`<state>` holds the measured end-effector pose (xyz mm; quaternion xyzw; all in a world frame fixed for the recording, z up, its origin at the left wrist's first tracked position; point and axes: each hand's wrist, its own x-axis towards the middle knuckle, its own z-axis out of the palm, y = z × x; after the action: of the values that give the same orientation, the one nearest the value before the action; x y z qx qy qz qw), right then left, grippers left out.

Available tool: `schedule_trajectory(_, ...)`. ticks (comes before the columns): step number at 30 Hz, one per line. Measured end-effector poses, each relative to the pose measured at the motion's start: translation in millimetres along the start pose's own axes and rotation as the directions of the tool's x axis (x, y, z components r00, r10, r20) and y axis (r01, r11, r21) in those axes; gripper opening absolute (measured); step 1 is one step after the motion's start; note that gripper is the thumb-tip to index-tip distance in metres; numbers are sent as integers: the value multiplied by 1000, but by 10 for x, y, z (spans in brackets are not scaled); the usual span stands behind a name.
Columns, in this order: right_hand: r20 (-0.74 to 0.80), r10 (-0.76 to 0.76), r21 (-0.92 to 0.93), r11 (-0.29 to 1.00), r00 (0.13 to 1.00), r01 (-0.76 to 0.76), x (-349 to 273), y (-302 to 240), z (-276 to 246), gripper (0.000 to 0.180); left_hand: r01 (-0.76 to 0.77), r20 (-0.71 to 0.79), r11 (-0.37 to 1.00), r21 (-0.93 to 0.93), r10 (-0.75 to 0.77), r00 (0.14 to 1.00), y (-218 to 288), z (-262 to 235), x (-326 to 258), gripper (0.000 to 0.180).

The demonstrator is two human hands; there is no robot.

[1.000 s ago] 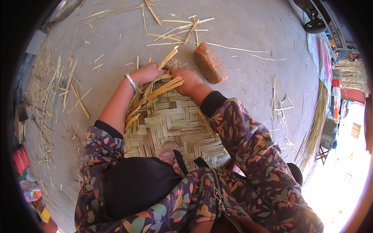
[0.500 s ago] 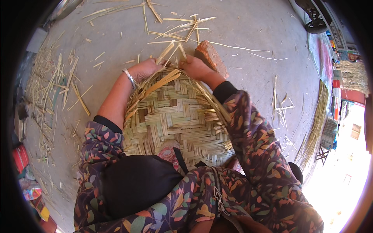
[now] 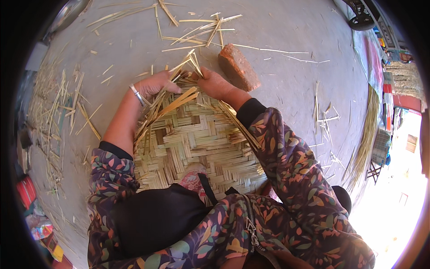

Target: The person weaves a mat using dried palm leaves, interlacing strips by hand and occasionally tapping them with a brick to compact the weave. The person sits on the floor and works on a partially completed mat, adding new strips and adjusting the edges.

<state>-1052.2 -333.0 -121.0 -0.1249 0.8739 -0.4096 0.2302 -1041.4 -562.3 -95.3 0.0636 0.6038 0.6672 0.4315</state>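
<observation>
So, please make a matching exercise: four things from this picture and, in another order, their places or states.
1. Rectangular reddish brick
2. Silver metal bracelet
3. Broad straw-coloured panel
4. Person's bare right hand

A. Woven in zigzags
B. Gripping pale flat strips
C. On the grey floor
D. Around the left wrist

Pairs: 1-C; 2-D; 3-A; 4-B

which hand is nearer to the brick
The right hand: it is close by the brick's left side, at the far edge of the woven mat. The left hand is farther left along that edge, away from the brick.
</observation>
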Motion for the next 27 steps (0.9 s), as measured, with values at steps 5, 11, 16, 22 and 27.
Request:
schedule_trajectory(5, 70, -1, -106, 994, 998, 9, -58, -58, 64, 31, 49, -19, 998, -44, -50, 999, -20, -71, -23, 74)
schedule_trajectory(11, 109, -77, -213, 972, 991, 99, -135, -145, 291, 44, -95, -23, 994, 53, 96, 995, -117, -81, 52, 66)
schedule_trajectory(16, 59, -107, -155, 981, 993, 115, -184, -137, 234, 43, -43, -245, 986, 162, 82, 966, -255, -17, 149, 52)
schedule_trajectory(22, -101, -96, -248, 966, 990, 69, -311, -321, 207, 37, -86, -338, 969, 233, 164, 927, -326, 59, 158, 36)
schedule_trajectory(27, -56, 6, -403, 915, 998, -28, -231, -340, 36, 27, 178, -475, 900, 399, 36, 879, -309, 73, 188, 37)
